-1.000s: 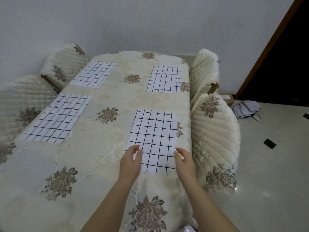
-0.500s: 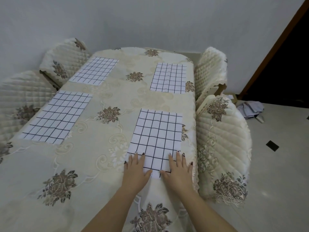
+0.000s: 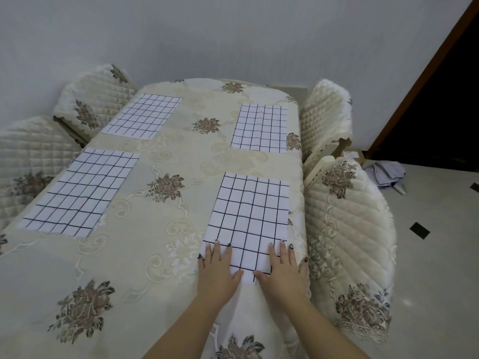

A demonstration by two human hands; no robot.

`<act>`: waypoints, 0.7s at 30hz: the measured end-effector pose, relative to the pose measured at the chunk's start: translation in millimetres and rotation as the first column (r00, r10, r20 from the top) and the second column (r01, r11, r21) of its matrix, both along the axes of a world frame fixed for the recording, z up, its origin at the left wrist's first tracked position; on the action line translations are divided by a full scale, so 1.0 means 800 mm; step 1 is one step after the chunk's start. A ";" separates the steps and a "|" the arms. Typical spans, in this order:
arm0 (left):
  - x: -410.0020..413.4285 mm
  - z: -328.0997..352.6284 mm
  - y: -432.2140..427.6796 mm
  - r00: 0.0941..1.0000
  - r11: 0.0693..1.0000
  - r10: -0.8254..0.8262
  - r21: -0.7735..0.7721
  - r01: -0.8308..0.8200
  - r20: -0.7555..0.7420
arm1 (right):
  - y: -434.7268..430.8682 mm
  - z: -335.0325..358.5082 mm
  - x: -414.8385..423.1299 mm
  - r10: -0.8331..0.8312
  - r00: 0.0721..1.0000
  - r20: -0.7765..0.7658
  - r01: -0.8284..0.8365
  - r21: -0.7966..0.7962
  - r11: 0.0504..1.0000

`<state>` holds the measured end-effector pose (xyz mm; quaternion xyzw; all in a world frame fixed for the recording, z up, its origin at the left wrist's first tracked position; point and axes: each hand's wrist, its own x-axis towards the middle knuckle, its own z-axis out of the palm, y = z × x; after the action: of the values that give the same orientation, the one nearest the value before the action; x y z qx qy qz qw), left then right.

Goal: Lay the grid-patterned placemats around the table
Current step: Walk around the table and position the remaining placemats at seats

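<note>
Several white placemats with a black grid lie flat on the cream floral tablecloth (image 3: 166, 255). The near right placemat (image 3: 250, 216) has both my hands on its near edge. My left hand (image 3: 216, 274) presses flat on its near left corner, fingers straight. My right hand (image 3: 283, 272) presses flat on its near right corner, fingers spread. Another placemat (image 3: 80, 193) lies at the near left, one (image 3: 142, 116) at the far left, and one (image 3: 260, 128) at the far right.
Quilted cream chair covers flank the table: two on the right (image 3: 347, 229) (image 3: 325, 117) and two on the left (image 3: 88, 99) (image 3: 23, 161). A dark doorway (image 3: 440, 99) opens at the right, with a bundle of cloth (image 3: 386, 172) on the tiled floor.
My hands went from holding the near edge of the right placemat with curled fingers to lying flat on it. Since half a second ago they have spread slightly apart.
</note>
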<state>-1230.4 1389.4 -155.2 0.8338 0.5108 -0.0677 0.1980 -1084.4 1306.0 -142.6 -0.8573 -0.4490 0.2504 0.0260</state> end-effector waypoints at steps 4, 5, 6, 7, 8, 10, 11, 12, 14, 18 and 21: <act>0.007 0.000 0.005 1.000 1.000 -0.003 -0.001 0.003 0.009 | 0.003 -0.002 0.010 0.002 1.000 0.001 -0.002 0.007 1.000; 0.008 0.000 0.007 1.000 1.000 -0.004 0.000 0.004 0.011 | 0.004 -0.002 0.012 0.002 1.000 -0.001 -0.002 0.009 1.000; 0.010 0.000 0.008 1.000 1.000 -0.004 -0.001 0.004 0.012 | 0.004 -0.003 0.014 0.002 1.000 -0.004 -0.002 0.008 1.000; 0.012 0.000 0.009 1.000 1.000 -0.003 -0.001 0.003 0.013 | 0.005 -0.003 0.016 0.001 1.000 -0.005 -0.001 0.005 1.000; 0.014 -0.001 0.010 1.000 1.000 -0.004 0.001 0.004 0.013 | 0.006 -0.004 0.018 0.000 1.000 -0.003 0.000 0.001 1.000; 0.017 -0.001 0.012 1.000 1.000 -0.004 0.004 0.004 0.010 | 0.009 -0.005 0.022 -0.001 1.000 0.001 0.001 -0.004 1.000; 0.019 -0.001 0.013 1.000 1.000 -0.005 0.004 0.005 0.008 | 0.010 -0.006 0.024 -0.002 1.000 0.004 0.002 -0.004 1.000; 0.021 -0.001 0.014 1.000 1.000 -0.005 0.006 0.005 0.005 | 0.011 -0.007 0.026 -0.002 1.000 0.007 0.002 -0.002 1.000; 0.025 -0.001 0.015 1.000 1.000 -0.004 0.007 0.004 0.003 | 0.013 -0.007 0.029 -0.004 1.000 0.010 0.004 0.002 1.000; 0.031 -0.001 0.016 1.000 1.000 0.002 0.010 -0.002 0.003 | 0.015 -0.008 0.034 -0.010 1.000 0.010 0.010 0.017 1.000; 0.034 -0.002 0.017 1.000 1.000 0.009 0.014 -0.009 0.008 | 0.016 -0.008 0.038 -0.012 1.000 0.003 0.012 0.028 1.000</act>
<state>-1203.0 1403.2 -156.9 0.8333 0.5141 -0.0598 0.1943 -1054.1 1318.8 -149.0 -0.8600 -0.4473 0.2424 0.0390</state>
